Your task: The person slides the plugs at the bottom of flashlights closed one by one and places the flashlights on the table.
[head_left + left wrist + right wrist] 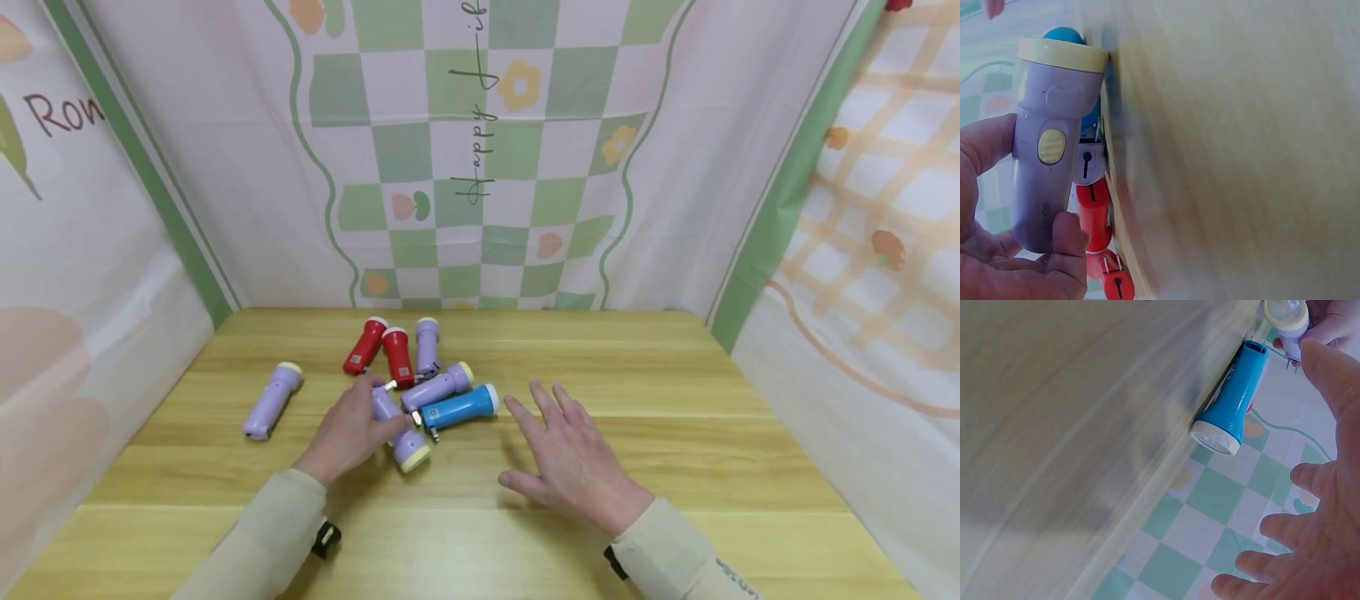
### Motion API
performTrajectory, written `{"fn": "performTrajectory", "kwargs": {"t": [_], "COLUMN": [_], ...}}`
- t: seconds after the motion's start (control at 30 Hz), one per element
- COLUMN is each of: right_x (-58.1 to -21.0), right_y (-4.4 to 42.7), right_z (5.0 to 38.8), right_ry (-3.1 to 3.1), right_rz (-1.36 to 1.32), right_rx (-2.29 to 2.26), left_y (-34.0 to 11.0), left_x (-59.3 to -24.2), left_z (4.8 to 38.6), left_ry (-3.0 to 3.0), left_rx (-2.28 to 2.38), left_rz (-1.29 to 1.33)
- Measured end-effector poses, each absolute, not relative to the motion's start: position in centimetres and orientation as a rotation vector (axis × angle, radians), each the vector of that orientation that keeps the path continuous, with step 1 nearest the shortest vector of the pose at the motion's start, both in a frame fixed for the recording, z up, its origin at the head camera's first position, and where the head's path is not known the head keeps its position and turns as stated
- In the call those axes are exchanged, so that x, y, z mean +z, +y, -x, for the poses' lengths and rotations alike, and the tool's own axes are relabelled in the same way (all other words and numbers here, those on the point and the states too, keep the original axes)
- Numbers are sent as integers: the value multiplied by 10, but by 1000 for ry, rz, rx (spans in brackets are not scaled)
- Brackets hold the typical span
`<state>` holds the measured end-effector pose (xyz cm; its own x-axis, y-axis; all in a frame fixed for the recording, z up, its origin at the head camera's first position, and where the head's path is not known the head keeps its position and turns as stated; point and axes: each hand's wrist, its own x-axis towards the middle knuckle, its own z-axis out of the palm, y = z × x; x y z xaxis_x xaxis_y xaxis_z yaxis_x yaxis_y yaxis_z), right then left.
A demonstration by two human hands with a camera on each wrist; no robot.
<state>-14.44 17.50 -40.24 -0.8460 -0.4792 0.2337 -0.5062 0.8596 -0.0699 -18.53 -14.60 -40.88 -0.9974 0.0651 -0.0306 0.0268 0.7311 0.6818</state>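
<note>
My left hand (348,432) grips a purple flashlight (1054,125) with a pale yellow rim and an oval yellow switch (1052,146). In the head view its lamp end tilts toward me, and metal plug prongs stick out of it. My right hand (573,462) is spread over the table with nothing in it. Nearest to it lies a blue flashlight (461,407) with a white rim, its prongs out. Behind the blue one is another purple flashlight (438,387). In the right wrist view the right hand (1329,525) has its fingers apart, not touching the blue flashlight (1232,394).
Two red flashlights (366,345) and a purple flashlight (427,344) lie farther back. One more purple flashlight (272,402) lies alone at the left. The wooden table (637,367) ends at a patterned cloth (517,208) behind, with cloth sides left and right.
</note>
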Motion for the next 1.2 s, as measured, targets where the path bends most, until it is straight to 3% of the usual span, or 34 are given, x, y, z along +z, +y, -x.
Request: {"fn": "performTrajectory", "kwargs": {"t": [1.2], "right_x": [-399], "right_y": [173], "right_z": [143], "right_ry": [-2808], "right_rz": [-768], "right_rx": [182], "left_y": [-143], "left_x": [-399], "left_z": [165], "left_ry": [2944], "left_rx": [1086], "left_rz": [-240]}}
